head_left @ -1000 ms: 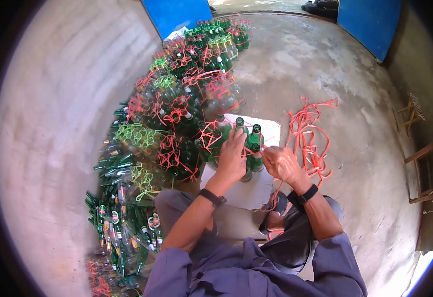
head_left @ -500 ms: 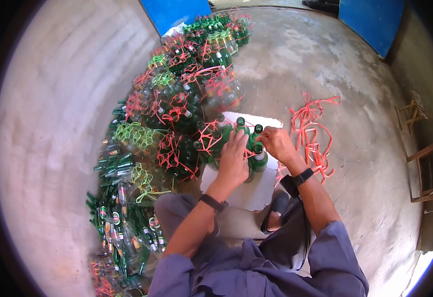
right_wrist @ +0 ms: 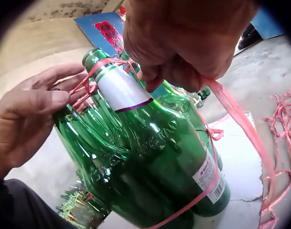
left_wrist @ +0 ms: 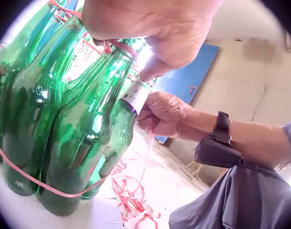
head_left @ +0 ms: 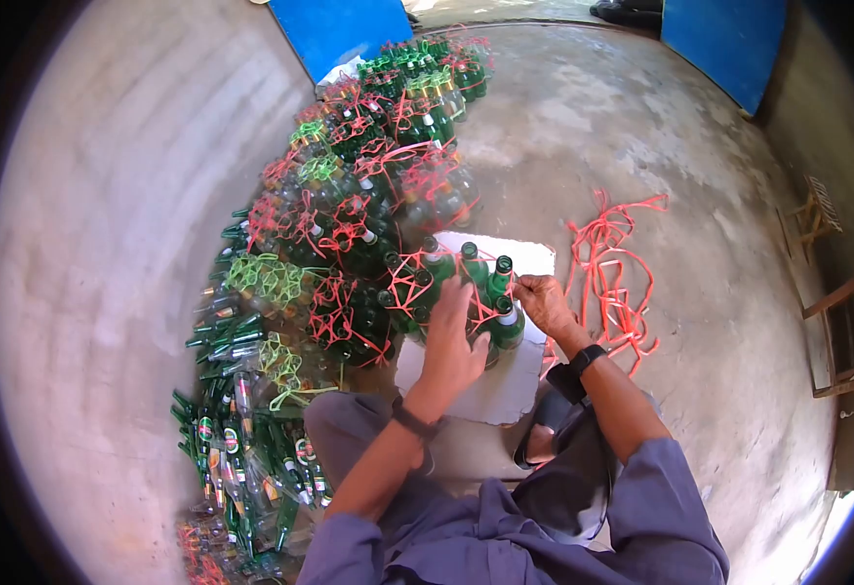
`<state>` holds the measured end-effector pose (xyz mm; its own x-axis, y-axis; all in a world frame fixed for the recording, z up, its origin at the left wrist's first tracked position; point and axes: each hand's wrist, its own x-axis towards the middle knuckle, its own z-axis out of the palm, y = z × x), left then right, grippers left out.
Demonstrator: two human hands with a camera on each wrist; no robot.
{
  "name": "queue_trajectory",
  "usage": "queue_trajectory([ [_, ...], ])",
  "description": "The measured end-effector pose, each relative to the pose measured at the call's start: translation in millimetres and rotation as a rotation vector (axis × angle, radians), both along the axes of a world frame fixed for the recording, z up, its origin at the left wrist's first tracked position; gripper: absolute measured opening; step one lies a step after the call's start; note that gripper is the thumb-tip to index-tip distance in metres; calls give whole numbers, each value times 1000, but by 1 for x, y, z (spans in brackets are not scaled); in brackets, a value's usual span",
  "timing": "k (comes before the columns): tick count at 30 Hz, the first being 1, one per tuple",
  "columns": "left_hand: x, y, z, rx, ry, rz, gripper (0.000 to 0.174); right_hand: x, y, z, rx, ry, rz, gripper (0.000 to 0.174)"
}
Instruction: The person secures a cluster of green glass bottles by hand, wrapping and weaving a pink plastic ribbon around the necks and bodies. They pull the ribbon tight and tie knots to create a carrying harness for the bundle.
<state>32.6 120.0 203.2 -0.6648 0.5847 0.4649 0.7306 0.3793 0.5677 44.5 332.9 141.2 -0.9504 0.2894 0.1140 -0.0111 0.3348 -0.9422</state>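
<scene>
A cluster of green glass bottles (head_left: 501,281) stands upright on a white board (head_left: 466,392), with pink plastic twine laced round the necks. A lower loop (left_wrist: 64,193) of twine circles their bodies. My right hand (head_left: 547,304) is at the cluster's right side, pinching a strand of pink twine (right_wrist: 236,114) that trails down from the fingers. Beside it is a bottle with a white neck label (right_wrist: 124,88). My left hand (head_left: 454,346) rests over the bottle tops on the near side, fingers loosely extended and thumb (right_wrist: 59,98) at a bottle mouth.
A loose tangle of pink twine (head_left: 610,283) lies on the concrete floor to the right. Many tied bottle bundles (head_left: 349,219) line the left wall, with loose bottles (head_left: 237,429) heaped nearer. Wooden stools (head_left: 841,331) stand by the right wall; blue doors (head_left: 714,49) are ahead.
My right hand rose over the right-hand bottle necks, then drew back a little to the right with the twine. My left hand's fingers have slid back toward my body.
</scene>
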Motion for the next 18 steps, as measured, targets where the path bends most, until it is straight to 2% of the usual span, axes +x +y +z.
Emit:
queue_trajectory([
  [3, 25, -23, 7, 47, 121, 123, 80, 4, -10, -5, -79, -5, 2, 25],
  [4, 32, -34, 10, 45, 119, 124, 80, 2, -15, -16, -175, 5, -21, 24],
  [5, 39, -44, 12, 44, 150, 210, 81, 2, -18, -25, -270, 16, -43, 23],
  [6, 41, -50, 13, 43, 181, 295, 83, 3, -23, -24, -216, -4, -97, 27],
  [7, 39, -52, 11, 41, 178, 294, 83, 3, -25, -25, -218, -8, -98, 27],
  [10, 29, -51, 11, 493, -540, 352, 84, 3, -35, -19, -171, 36, -144, 31],
  [11, 19, -50, 3, 493, -538, 353, 84, 5, -36, -15, -151, 15, -165, 32],
  [13, -3, -49, -18, 755, -766, 319, 81, 6, -38, -9, -132, -5, -190, 33],
  [18, -21, -46, -27, 781, -783, 272, 81, 15, -54, -15, -37, 12, -267, 36],
])
